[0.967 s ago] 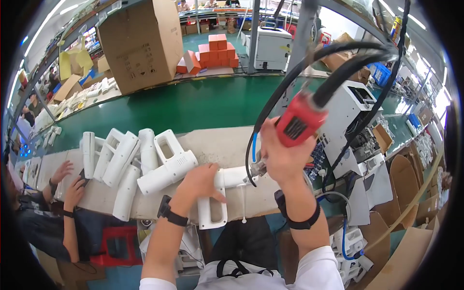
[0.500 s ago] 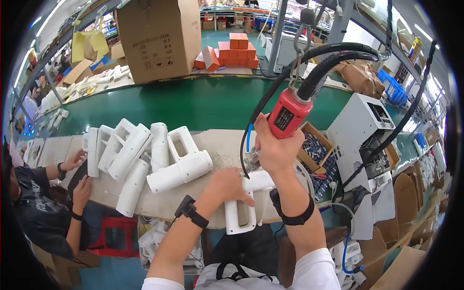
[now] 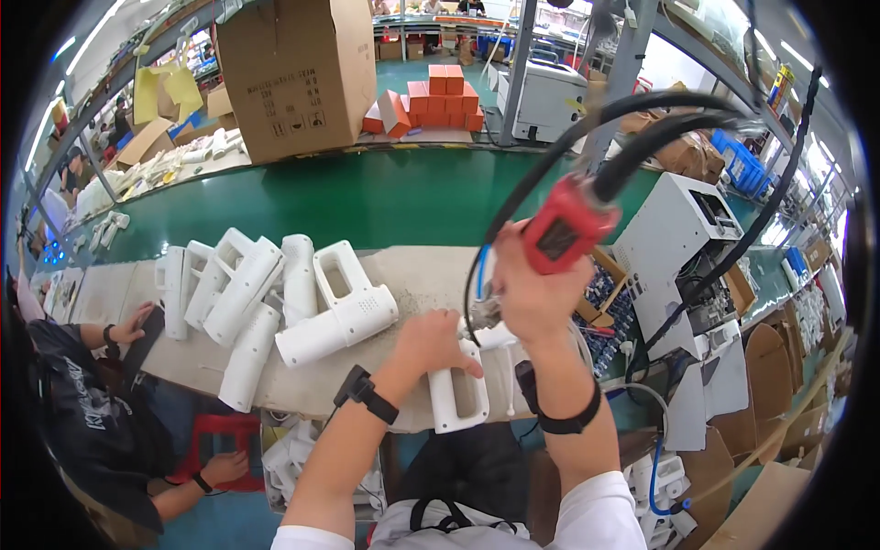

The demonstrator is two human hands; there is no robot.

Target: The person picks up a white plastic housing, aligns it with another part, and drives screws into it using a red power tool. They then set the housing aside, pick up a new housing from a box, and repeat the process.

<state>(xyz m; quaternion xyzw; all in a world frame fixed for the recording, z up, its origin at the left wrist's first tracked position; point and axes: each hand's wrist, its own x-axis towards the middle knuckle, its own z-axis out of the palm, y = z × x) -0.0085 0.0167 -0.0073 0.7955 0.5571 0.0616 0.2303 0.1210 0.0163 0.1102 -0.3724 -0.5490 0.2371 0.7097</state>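
Observation:
My right hand (image 3: 539, 295) is wrapped round a red power screwdriver (image 3: 570, 227), slightly blurred, with thick black cables rising from its top. Its lower end is above a white plastic housing (image 3: 444, 400) and mostly hidden by my hand. That housing has a looped handle pointing toward me and lies at the bench's near edge. My left hand (image 3: 427, 343) grips its body from the left, fingers over it. To the left lie several similar white handled housings (image 3: 337, 323), grouped on the bench.
Right of my hands stand a box of small dark screws (image 3: 600, 291) and a white machine (image 3: 683, 240). Across the green conveyor (image 3: 403, 197) are a large carton (image 3: 298, 82) and stacked orange boxes (image 3: 442, 103). A co-worker (image 3: 87, 394) sits at left beside a red stool (image 3: 220, 449).
The screwdriver and my right hand have shifted slightly right. My left hand stays on the housing. One of the co-worker's hands has dropped from the bench to the red stool.

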